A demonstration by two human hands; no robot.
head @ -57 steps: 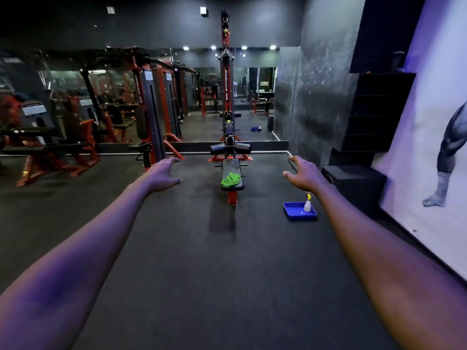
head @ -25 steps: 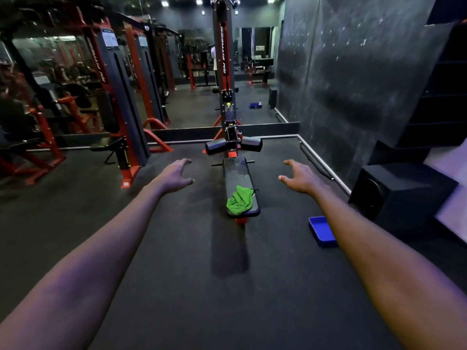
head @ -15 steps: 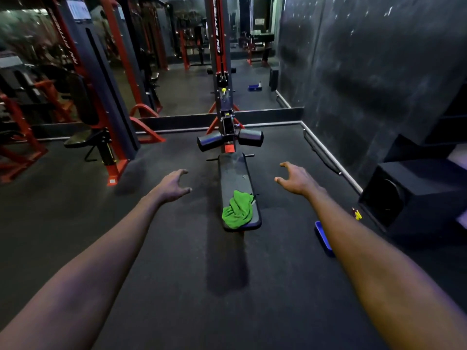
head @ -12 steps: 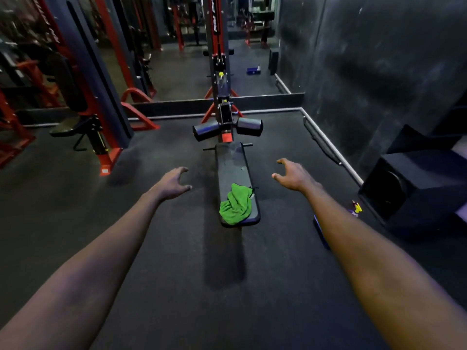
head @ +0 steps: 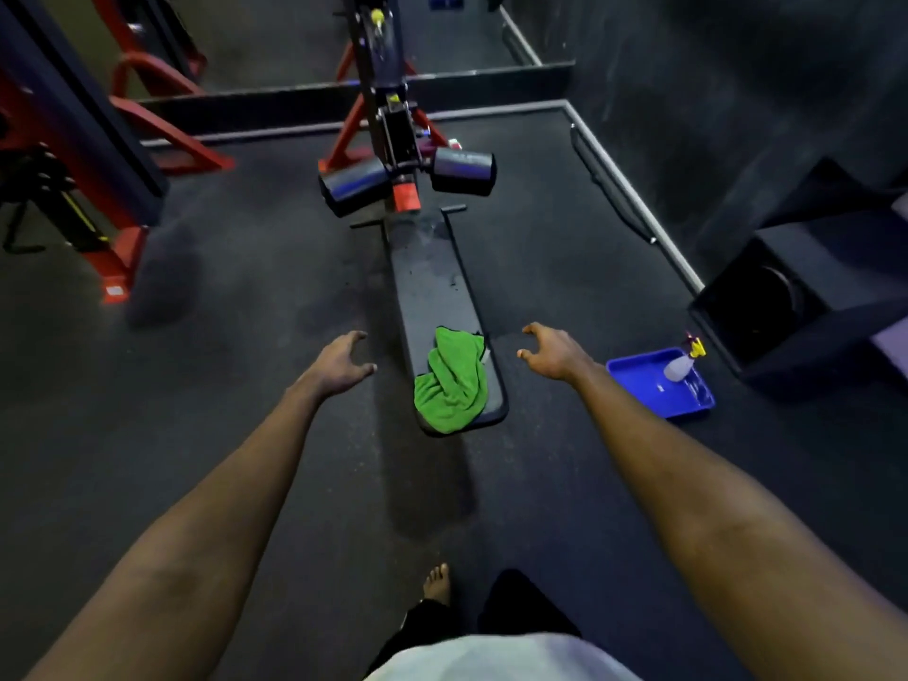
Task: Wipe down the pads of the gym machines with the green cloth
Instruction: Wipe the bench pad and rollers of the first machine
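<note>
The left hand [head: 341, 363] reaches forward over the floor [head: 236, 435], palm down, fingers spread and loosely bent, holding nothing. The right hand [head: 555, 353] is out in the same way, thumb and fingers apart and empty. Between the two hands lies the green cloth [head: 452, 380], bunched up on the near end of the bench [head: 432, 277]; neither hand touches it, the left just beside the bench's left edge and the right just off its right edge. The bench is a long black pad running away from the person, with pale smears near its far end. Beyond that end two black rollers [head: 464, 169] stick out on either side of a red and black post [head: 388, 120]. To the right on the floor sits a blue tray [head: 638, 380] with a spray bottle [head: 680, 368] lying in it, near a black box [head: 796, 297]. A red frame [head: 123, 258] stands at the left. A bare foot [head: 437, 582] shows at the bottom.
</note>
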